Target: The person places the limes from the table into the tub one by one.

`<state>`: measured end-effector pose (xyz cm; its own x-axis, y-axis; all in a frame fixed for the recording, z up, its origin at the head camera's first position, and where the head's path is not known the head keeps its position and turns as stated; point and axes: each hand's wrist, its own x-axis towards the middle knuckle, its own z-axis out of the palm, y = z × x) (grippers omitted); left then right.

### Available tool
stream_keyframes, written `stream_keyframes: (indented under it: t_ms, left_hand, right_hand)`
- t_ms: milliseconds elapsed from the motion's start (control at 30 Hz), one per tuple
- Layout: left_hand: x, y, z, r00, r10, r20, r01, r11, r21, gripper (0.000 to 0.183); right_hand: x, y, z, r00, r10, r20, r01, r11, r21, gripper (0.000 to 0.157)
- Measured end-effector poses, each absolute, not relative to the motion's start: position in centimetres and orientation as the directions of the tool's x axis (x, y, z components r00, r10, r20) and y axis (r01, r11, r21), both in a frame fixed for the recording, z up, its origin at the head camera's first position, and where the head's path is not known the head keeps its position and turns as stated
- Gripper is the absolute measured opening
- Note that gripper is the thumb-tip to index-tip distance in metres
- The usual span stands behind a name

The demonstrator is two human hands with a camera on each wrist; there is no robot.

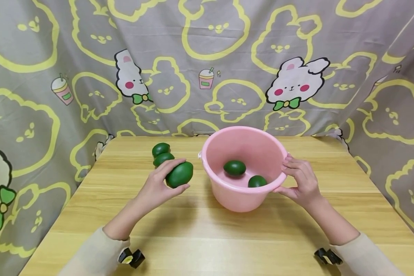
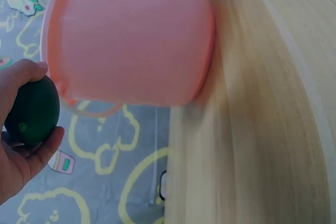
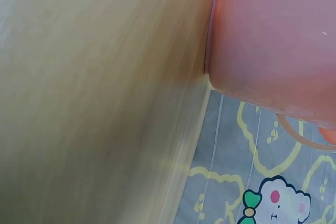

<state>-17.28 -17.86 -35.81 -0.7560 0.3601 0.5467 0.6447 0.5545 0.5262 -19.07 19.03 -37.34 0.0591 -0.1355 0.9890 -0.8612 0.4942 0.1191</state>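
My left hand [image 1: 158, 186] grips a smooth dark green avocado [image 1: 180, 174] between thumb and fingers, raised over the table left of the pink bucket [image 1: 239, 199]. In the left wrist view, that avocado [image 2: 34, 111] appears beside the bucket's rim. My right hand [image 1: 305, 186] holds the bucket's right rim, fingers over the edge and thumb lower on the outside; the right wrist view leaves this hand out. Inside the bucket lie two avocados, one toward the back [image 1: 234, 168] and another nearer the front [image 1: 257, 181], partly hidden by the rim.
Two more avocados, a farther one [image 1: 161, 149] and a nearer one [image 1: 163, 158], lie on the wooden table [image 1: 207, 245] behind my left hand. A patterned grey curtain [image 1: 165, 34] encloses the table's back and sides. The bucket's handle [image 3: 299, 137] hangs on its far side.
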Motion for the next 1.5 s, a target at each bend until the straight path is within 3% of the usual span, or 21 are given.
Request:
stream_keyframes:
  t_ms: [867, 1233, 1500]
  left_hand:
    - [-16.9, -16.6, -32.6, -0.625, 0.396, 0.673, 0.77, 0.456, 0.447, 0.069]
    - [-16.8, -15.9, -30.7, -0.636, 0.362, 0.682, 0.762, 0.436, 0.479, 0.07]
    - [-16.9, -15.1, -29.7, -0.594, 0.364, 0.717, 0.795, 0.399, 0.457, 0.072]
  right_hand:
    - [-19.3, 19.3, -37.5, 0.059, -0.149, 0.987, -0.861, 0.493, 0.126, 0.062]
    - [-19.3, 19.1, -37.4, 0.066, -0.133, 0.989, -0.86, 0.495, 0.124, 0.062]
    - [-19.2, 19.1, -37.4, 0.061, -0.136, 0.989, -0.859, 0.498, 0.122, 0.062]
